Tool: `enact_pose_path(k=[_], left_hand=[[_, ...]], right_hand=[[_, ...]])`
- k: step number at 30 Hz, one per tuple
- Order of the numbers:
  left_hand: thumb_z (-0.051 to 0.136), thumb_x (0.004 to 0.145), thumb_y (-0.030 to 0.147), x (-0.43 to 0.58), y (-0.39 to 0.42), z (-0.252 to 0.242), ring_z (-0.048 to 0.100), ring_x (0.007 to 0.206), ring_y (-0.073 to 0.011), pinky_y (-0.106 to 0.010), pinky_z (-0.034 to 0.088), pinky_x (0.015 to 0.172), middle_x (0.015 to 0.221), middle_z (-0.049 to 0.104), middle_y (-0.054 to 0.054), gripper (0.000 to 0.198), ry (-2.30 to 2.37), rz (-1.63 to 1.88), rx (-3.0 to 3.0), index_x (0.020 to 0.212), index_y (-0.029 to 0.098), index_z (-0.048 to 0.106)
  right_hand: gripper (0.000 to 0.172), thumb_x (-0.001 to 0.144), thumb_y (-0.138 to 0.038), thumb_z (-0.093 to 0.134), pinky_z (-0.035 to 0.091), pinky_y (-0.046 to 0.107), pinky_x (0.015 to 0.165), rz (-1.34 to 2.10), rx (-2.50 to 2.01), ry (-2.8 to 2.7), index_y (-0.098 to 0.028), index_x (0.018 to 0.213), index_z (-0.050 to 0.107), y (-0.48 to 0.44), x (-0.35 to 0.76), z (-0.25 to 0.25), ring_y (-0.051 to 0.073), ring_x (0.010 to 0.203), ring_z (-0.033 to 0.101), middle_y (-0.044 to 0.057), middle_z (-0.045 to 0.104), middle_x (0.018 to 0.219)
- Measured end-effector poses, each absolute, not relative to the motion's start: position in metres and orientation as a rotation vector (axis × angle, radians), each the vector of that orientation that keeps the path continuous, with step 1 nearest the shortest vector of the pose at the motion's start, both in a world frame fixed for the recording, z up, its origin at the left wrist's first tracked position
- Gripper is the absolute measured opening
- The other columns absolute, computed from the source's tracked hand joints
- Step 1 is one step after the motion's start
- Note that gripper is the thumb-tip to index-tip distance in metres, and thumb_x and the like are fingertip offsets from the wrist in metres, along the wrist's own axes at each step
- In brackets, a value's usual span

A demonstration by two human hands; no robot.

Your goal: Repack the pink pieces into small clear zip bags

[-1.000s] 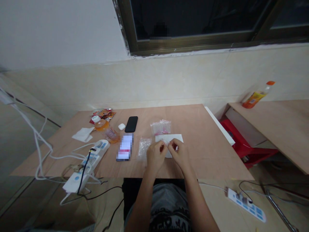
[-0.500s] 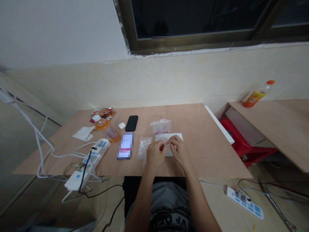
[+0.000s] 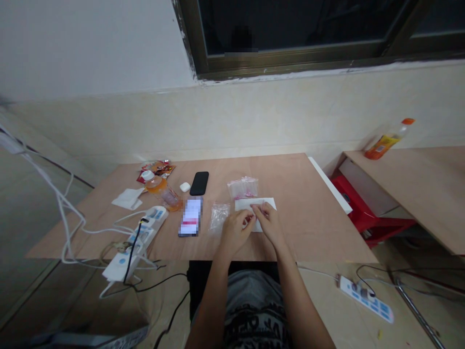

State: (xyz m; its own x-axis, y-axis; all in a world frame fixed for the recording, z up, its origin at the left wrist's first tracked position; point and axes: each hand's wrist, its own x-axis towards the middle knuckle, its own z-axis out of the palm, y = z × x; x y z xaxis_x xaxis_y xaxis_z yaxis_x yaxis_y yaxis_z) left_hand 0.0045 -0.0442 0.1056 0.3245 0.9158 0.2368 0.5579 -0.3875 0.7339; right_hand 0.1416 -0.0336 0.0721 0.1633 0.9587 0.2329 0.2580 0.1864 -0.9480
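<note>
Both hands meet above a white sheet of paper (image 3: pixel 245 203) near the front of the table. My left hand (image 3: pixel 235 229) has its thumb and fingertips curled into a pinch, with a hint of pink or red at the tips. My right hand (image 3: pixel 268 223) pinches too, its fingertips touching or almost touching the left ones. What lies between them is too small to make out. Beside my left hand lies a clear plastic bag (image 3: pixel 219 216). Behind the paper are clear zip bags (image 3: pixel 242 187) with small pink bits in them.
Left of my hands lie a phone with a lit screen (image 3: pixel 191 217), a black phone (image 3: pixel 199 183), a white case (image 3: pixel 185 187), a tipped orange drink bottle (image 3: pixel 163 191), tissue (image 3: pixel 128 198), snack wrappers (image 3: pixel 157 169) and a power strip (image 3: pixel 136 245). Another bottle (image 3: pixel 388 141) stands on the right-hand table (image 3: pixel 428 189).
My fingers have shifted slightly over the paper, and the left fingertips sit a little lower. The whole view has moved slightly; the things on the table lie as before.
</note>
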Motion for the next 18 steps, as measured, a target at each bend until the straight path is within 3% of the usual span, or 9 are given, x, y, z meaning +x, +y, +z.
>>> enact_pose_path(k=[4, 9, 18], left_hand=[[0.053, 0.087, 0.033, -0.003, -0.039, 0.095, 0.060, 0.074, -0.0139, -0.025, 0.045, 0.070, 0.088, 0.067, -0.002, 0.017, 1.416, 1.009, 1.742, 0.095, 0.021, 0.061], [0.053, 0.086, 0.045, -0.003, -0.033, 0.080, 0.063, 0.084, -0.0170, -0.028, 0.047, 0.073, 0.101, 0.068, -0.008, 0.037, 1.353, 0.976, 1.462, 0.111, 0.019, 0.059], [0.046, 0.086, 0.057, 0.001, -0.032, 0.091, 0.060, 0.069, -0.0150, -0.026, 0.046, 0.065, 0.079, 0.067, -0.007, 0.050, 1.184, 1.078, 1.281, 0.101, 0.014, 0.064]], right_hand=[[0.039, 0.082, -0.054, 0.055, 0.039, 0.026, 0.061, 0.914, -1.223, -1.099, -0.020, 0.090, 0.072, -0.033, 0.146, 0.071, 0.014, 0.069, 0.052, 0.002, 0.060, 0.074], [0.048, 0.079, -0.062, 0.053, 0.023, 0.022, 0.043, 1.131, -1.155, -0.805, -0.019, 0.091, 0.072, -0.036, 0.149, 0.075, 0.009, 0.048, 0.036, -0.003, 0.042, 0.056], [0.050, 0.073, -0.066, 0.057, 0.020, 0.021, 0.041, 1.301, -1.119, -0.574, -0.019, 0.083, 0.069, -0.029, 0.148, 0.060, 0.007, 0.045, 0.037, -0.003, 0.050, 0.057]])
